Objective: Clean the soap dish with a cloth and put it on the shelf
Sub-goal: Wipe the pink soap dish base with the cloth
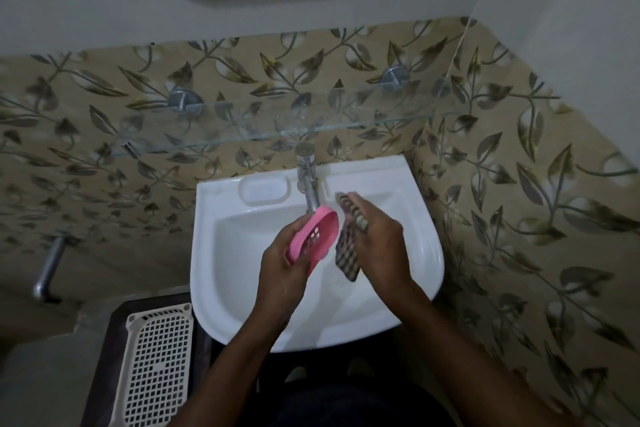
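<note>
Above the white washbasin (419,253), the left hand (280,263) grips the tilted pink soap dish (313,236), fingers curled round its edge. Just beside the dish, the right hand (379,243) clutches a checked cloth (348,246). The glass shelf (242,128) hangs above the basin.

**Colour rundown of this bathroom corner**

The soap dish (313,236) is bright bubblegum pink, with a grid of small holes in its base. Right at its 3 o'clock, the cloth (346,250) is checked in dark brown and beige squares. The sink (433,253) is plain glossy white. The tiles (519,184) are tan with a repeating vine-and-leaf print in olive-brown and pale cream, running from 9 o'clock round to 4 o'clock. Up at 12 o'clock the wall (104,10) is flat greyish white. The shelf (381,121) is clear glass with a greenish edge, on shiny silver brackets (183,100). The tap (306,180) is chrome silver too. Down at 7 o'clock, the basket (156,367) is cream with a square lattice pattern.
</note>
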